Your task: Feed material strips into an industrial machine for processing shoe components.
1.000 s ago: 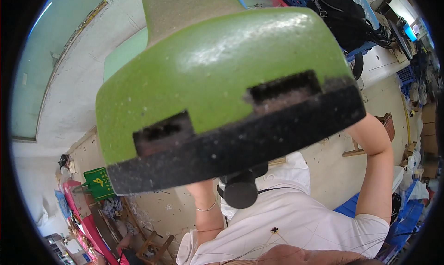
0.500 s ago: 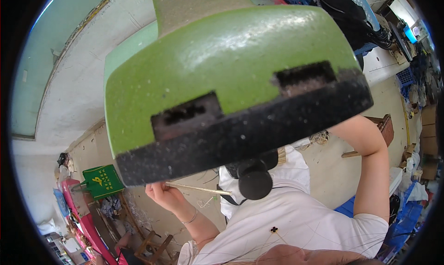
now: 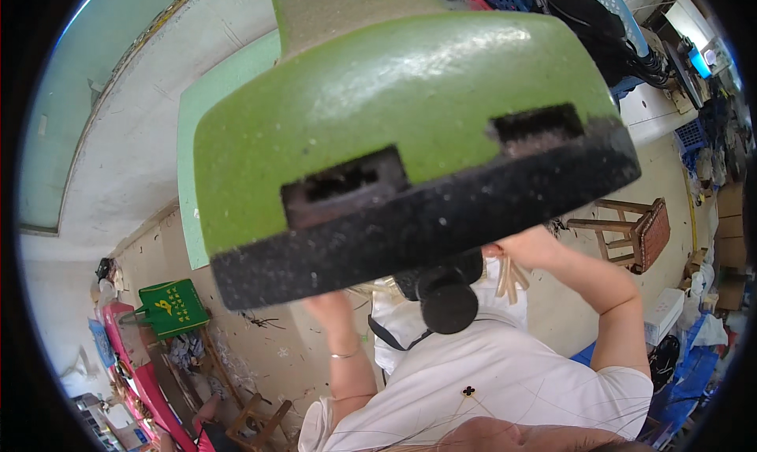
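Note:
A large green machine head (image 3: 410, 97) with a black base edge fills the middle and covers part of both hands. Below its edge, at left, is my left hand (image 3: 330, 308), blurred, with a bracelet on the wrist and its fingers hidden. Thin tan strips (image 3: 363, 289) show just beside it, but whether it holds them is hidden. My right hand (image 3: 538, 247) is closed by the right end of the base, partly covered. A bunch of flat tan strips (image 3: 511, 280) hangs from its fingers. Between the hands a black round knob (image 3: 448, 306) sticks out under the machine.
A wooden stool (image 3: 648, 235) with a reddish-brown seat stands at right. At left, a green bag (image 3: 173, 308) hangs near a pink table (image 3: 146, 373). Scraps lie on the floor (image 3: 276, 357). Boxes and blue sheeting (image 3: 690, 385) line the right side.
My left hand has moved right and behind the base; the long strip it held no longer shows there. My right hand has come into view with tan strips. The machine appears shifted slightly right.

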{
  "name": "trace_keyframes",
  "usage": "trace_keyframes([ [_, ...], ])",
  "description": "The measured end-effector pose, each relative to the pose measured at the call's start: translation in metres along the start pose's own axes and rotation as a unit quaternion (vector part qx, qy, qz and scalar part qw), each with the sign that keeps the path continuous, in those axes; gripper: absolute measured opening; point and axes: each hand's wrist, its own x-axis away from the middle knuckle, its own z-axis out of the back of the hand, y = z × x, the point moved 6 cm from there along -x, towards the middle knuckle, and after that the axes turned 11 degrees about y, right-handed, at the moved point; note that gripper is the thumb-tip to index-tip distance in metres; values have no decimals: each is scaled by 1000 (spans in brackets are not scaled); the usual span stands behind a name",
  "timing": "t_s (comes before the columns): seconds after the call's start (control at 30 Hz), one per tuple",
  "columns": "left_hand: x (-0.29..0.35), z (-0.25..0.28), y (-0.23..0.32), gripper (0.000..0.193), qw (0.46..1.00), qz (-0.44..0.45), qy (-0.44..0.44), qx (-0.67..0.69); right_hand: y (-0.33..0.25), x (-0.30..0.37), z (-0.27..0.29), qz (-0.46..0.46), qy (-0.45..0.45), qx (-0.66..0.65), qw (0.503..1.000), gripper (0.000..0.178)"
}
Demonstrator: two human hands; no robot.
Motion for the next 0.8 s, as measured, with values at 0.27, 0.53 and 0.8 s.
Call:
trace_keyframes([
  [0.27, 57, -87, 4, 13, 963, 32, -251, -96, 13, 20, -18, 4, 47, -83, 995, 25],
  [0.53, 52, -82, 15, 11, 971, 51, -218, -89, 13, 24, -23, -29, 48, -122, 991, 28],
  [0.8, 42, -69, 7, 14, 977, 70, -184, -82, 15, 23, -30, 5, 45, -101, 994, 29],
])
